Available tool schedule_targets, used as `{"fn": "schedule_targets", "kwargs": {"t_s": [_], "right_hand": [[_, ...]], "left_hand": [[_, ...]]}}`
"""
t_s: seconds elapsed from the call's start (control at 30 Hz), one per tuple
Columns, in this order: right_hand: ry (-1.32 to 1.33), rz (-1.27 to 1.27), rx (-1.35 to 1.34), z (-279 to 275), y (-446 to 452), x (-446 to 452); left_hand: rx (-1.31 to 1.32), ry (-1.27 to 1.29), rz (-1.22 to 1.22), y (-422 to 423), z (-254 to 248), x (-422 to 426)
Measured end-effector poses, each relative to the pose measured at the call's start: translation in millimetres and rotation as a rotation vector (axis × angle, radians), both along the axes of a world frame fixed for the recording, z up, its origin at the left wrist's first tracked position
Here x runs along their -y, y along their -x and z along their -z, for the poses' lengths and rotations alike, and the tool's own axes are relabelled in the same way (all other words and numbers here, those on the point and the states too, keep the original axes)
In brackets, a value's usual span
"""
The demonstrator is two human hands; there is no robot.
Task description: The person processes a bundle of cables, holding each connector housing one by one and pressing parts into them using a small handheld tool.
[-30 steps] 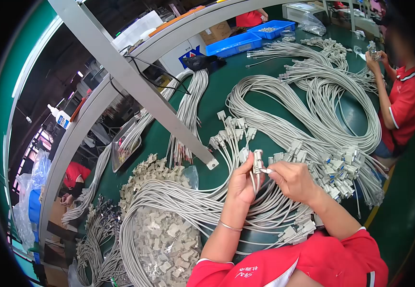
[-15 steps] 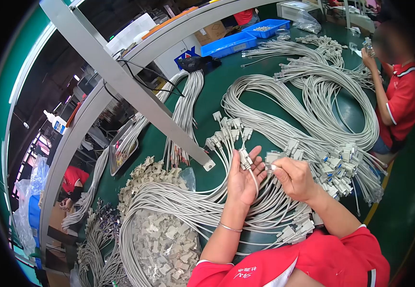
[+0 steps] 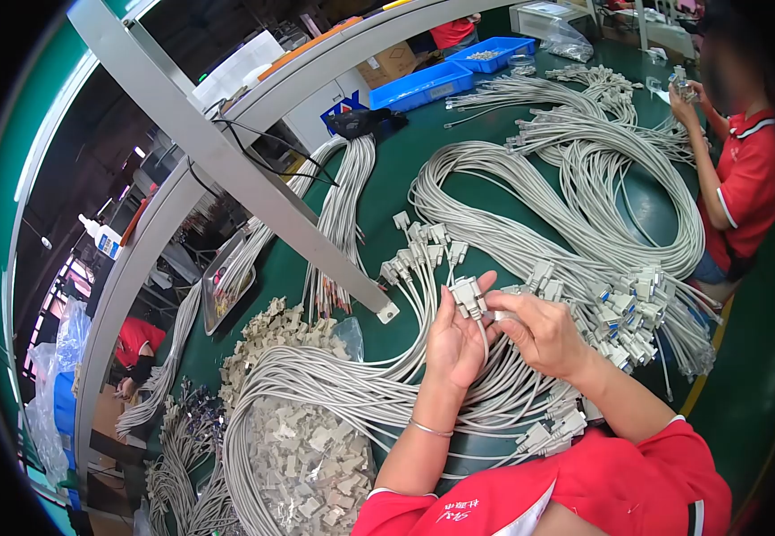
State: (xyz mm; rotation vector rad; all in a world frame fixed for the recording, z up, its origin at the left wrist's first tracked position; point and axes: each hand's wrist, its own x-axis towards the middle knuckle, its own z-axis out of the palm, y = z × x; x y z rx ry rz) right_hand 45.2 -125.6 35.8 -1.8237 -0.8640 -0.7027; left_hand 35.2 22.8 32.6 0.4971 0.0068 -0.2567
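My left hand (image 3: 459, 344) is palm up, with a grey cable connector (image 3: 468, 297) held upright at its fingers. The connector's cable runs down across the palm. Close beside it, my right hand (image 3: 544, 332) has thumb and fingers pinched together at the connector's lower right side. A small pale piece shows at those fingertips, too small to name. Just beyond my left hand lies a row of similar connectors (image 3: 427, 246) on cables. A thick bundle of grey cables (image 3: 334, 368) passes under both hands.
A clear bag of beige plastic pieces (image 3: 311, 464) lies lower left, a pile of similar pieces (image 3: 271, 339) behind it. A metal post (image 3: 253, 179) slants over the green table. More connectors (image 3: 624, 313) lie right. A co-worker in red (image 3: 749, 188) stands far right; blue trays (image 3: 423, 85) sit behind.
My right hand has moved slightly left, against the connector in my left hand. The connector piece it held apart earlier now appears to be at the left hand's connector.
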Motion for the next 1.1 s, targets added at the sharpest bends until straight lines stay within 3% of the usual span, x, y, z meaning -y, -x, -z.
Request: {"fn": "schedule_targets", "kwargs": {"t_s": [0.1, 0.17, 0.3, 0.37, 0.47, 0.6, 0.7, 1.1], "right_hand": [[0.094, 0.009, 0.053, -2, 0, 3], [0.152, -0.008, 0.027, -4, 2, 5], [0.132, -0.036, 0.008, -2, 1, 6], [0.152, -0.026, 0.013, -4, 1, 5], [0.075, -0.029, 0.037, -1, -1, 3], [0.079, -0.046, -0.192, -4, 8, 0], [0.16, -0.041, -0.052, -4, 4, 0], [0.164, -0.041, -0.021, -3, 3, 0]], "left_hand": [[-0.014, 0.009, -0.012, -1, 1, 2], [0.116, 0.155, 0.122, -5, 9, -4], [0.073, 0.074, 0.01, -4, 2, -3], [0.178, 0.102, 0.026, -6, 6, -8], [0.144, -0.036, -0.026, -6, 6, -14], [0.017, -0.396, -0.249, -9, 7, -23], [-0.062, -0.363, -0.375, -6, -3, -20], [-0.054, -0.313, -0.273, -4, 1, -20]]}}
